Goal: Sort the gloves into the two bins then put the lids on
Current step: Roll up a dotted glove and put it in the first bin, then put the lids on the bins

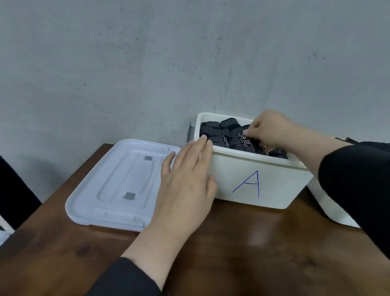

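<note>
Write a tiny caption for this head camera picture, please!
Left hand steadies bin A while right hand tucks dotted gloves inside.

I see a plain, bare workroom. A scuffed grey concrete wall (181, 43) backs a dark wooden tabletop (244, 249).

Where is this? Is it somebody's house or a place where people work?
Probably a plain workroom or storeroom, though I can't be sure. There's a bare grey wall, a brown wooden table, and a white bin marked A full of dark work gloves.
</note>
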{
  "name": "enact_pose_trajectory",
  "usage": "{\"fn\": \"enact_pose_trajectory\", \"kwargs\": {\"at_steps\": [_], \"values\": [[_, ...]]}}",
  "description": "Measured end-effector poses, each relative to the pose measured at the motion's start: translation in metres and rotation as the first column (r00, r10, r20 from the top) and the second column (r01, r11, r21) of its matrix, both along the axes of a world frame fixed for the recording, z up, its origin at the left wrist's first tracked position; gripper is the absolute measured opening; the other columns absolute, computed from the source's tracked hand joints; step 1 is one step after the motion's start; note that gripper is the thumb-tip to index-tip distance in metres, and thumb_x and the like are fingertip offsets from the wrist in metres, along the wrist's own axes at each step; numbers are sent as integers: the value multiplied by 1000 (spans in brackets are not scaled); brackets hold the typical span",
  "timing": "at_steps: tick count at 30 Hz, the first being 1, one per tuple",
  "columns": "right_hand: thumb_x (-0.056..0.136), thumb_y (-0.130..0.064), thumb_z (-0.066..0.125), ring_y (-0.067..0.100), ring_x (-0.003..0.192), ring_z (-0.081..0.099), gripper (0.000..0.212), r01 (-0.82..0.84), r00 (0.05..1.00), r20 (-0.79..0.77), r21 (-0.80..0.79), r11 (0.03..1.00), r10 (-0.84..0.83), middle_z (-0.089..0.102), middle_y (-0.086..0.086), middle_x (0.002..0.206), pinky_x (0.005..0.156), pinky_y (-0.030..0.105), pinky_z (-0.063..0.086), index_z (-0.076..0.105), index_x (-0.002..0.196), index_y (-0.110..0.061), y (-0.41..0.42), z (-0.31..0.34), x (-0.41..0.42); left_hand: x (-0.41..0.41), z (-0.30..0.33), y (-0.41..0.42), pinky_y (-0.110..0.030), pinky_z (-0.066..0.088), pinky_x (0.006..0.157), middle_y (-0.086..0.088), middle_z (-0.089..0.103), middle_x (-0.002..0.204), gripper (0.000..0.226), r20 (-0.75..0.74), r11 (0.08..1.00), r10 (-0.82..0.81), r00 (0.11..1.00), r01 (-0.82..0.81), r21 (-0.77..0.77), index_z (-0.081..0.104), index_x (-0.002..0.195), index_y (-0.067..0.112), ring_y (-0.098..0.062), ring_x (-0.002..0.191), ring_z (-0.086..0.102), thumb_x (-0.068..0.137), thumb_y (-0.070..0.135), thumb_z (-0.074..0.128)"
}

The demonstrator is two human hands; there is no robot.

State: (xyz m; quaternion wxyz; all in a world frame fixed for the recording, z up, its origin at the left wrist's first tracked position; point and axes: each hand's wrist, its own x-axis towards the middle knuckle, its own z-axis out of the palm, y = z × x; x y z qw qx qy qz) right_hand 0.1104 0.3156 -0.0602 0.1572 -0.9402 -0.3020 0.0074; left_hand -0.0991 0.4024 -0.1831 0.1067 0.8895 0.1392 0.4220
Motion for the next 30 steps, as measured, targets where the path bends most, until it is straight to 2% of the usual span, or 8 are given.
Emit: {"fn": "enact_pose_trajectory", "kwargs": {"at_steps": [2,6,11,15,17,19,25,30], "values": [[100,-36,58,33,69,62,39,-13,988,155,46,999,6,66,11,70,64,31,47,68,83,-2,-11,6,-2,-2,0,-1,-44,27,116,0,38,156,63,16,1000,1,1000,-1,-3,42,148,13,-18,142,35,87,19,56],[101,-36,53,31,79,63,35,-181,948,308,316,931,80,70,9,83,73,39,52,71,85,-11,-38,10,-38,-13,-2,-2,-40,33,104,-1,50,141,42,79,999,15,997,-13,-36,56,131,17,-18,128,47,89,20,58],[99,-26,57,13,79,57,23,-441,880,395,471,764,265,62,-8,83,70,24,43,65,79,-17,-87,-32,-130,-49,-6,2,-34,38,90,6,61,111,21,-32,989,121,992,-124,-80,62,109,23,-17,100,55,91,32,59],[101,-29,54,-1,107,58,16,-428,903,179,408,806,390,61,-23,112,88,12,43,69,107,-28,-108,-101,-180,-88,-15,7,-35,38,97,11,58,116,28,-266,987,115,957,-141,-82,61,115,29,-14,106,55,94,46,56],[104,-40,45,-12,131,39,37,-380,920,22,289,879,391,43,-32,142,107,7,28,52,140,-38,-113,-129,-195,-101,-22,9,-36,35,103,14,54,124,34,-380,981,72,922,-134,-137,59,124,32,-13,116,50,95,50,54],[106,-47,36,-8,146,20,52,-372,922,-45,161,914,384,22,-28,159,119,14,12,28,156,-38,-114,-145,-201,-107,-26,12,-35,35,100,16,55,122,30,-424,981,41,905,-118,-156,63,122,32,-12,117,49,97,47,54],[107,-48,28,-17,138,6,53,-375,927,17,79,924,375,19,-26,161,116,14,-4,24,158,-37,-113,-150,-210,-108,-25,12,-33,38,91,16,59,103,15,-432,983,43,901,-114,-141,67,91,29,-9,101,50,99,36,56],[107,-46,32,-12,142,16,50,-358,933,18,123,926,359,26,-23,161,112,10,-2,31,156,-35,-117,-147,-212,-108,-22,10,-30,31,87,12,64,106,13,-318,968,65,946,-138,-210,65,88,25,-12,104,54,99,24,56]]}}
